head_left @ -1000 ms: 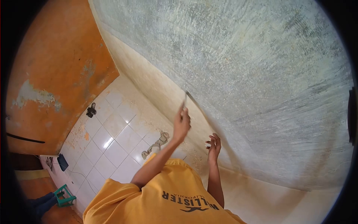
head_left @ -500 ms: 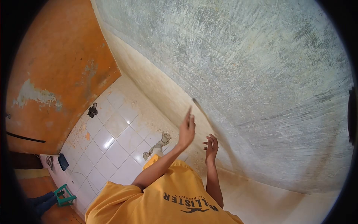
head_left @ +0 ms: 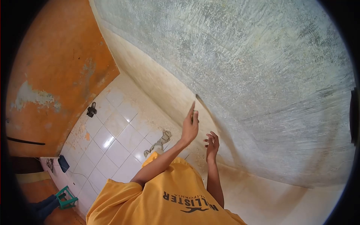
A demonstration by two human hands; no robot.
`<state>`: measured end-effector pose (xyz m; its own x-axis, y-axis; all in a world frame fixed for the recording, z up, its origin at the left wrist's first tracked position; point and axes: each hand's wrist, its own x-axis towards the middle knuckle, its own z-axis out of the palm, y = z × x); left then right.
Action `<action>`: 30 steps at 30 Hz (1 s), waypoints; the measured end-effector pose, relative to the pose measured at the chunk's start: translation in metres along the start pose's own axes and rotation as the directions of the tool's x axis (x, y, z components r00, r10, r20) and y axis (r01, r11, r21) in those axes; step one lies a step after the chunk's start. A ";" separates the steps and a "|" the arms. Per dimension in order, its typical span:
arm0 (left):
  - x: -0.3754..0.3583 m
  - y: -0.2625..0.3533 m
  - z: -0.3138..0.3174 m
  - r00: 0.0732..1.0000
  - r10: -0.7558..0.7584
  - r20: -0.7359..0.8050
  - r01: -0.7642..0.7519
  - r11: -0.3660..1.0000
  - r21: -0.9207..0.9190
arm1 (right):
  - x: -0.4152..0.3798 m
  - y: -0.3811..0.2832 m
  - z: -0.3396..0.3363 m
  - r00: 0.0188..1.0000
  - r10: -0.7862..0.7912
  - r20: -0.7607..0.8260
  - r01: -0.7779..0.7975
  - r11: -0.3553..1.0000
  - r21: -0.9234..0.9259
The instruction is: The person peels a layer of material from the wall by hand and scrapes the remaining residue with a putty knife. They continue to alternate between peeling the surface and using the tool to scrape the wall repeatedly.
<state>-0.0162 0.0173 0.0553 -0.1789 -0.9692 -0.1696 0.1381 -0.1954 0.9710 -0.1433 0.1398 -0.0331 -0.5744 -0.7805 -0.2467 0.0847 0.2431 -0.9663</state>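
Observation:
My left hand point(head_left: 190, 126) is raised edge-on close to the wall point(head_left: 258, 75), with the index finger stretched along it and the thumb drawn in beside it. A dark sliver shows between thumb and finger, but I cannot make out what it is. Lower and to the right, my right hand point(head_left: 212, 145) hovers by the cream lower part of the wall, open with loosely bent, separate fingers and nothing visible in it. The wall's upper part is grey-green, patchy and streaked. A dark shadow lies on it just past my left fingertips.
White floor tiles point(head_left: 119, 140) carry dust and paint flakes. An orange wall point(head_left: 63, 48) with peeled patches meets the grey one. A dark object point(head_left: 91, 109) lies at its foot. A green stool point(head_left: 66, 197) stands at lower left, with another person's legs point(head_left: 47, 204) beside it.
My left hand has shifted slightly right along the wall, and its shadow has moved too. My right hand has risen slightly, its fingers still apart.

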 end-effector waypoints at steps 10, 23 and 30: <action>-0.004 -0.004 0.004 0.999 0.041 0.011 -0.041 0.999 0.034 | -0.010 0.006 0.010 0.999 0.054 -0.001 -0.054 0.998 -0.042; -0.005 -0.004 -0.059 0.977 -0.181 0.109 0.194 0.973 -0.127 | -0.018 -0.027 0.018 0.995 -0.002 0.103 0.007 0.999 -0.049; -0.018 0.007 -0.068 0.936 -0.140 0.323 0.095 0.984 0.153 | -0.016 -0.075 0.071 0.965 -0.075 0.251 0.072 0.997 0.021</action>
<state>0.0548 0.0235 0.0539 -0.5012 -0.8312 -0.2406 -0.0301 -0.2611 0.9648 -0.0826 0.0926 0.0383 -0.3559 -0.9163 -0.1836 0.0603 0.1736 -0.9830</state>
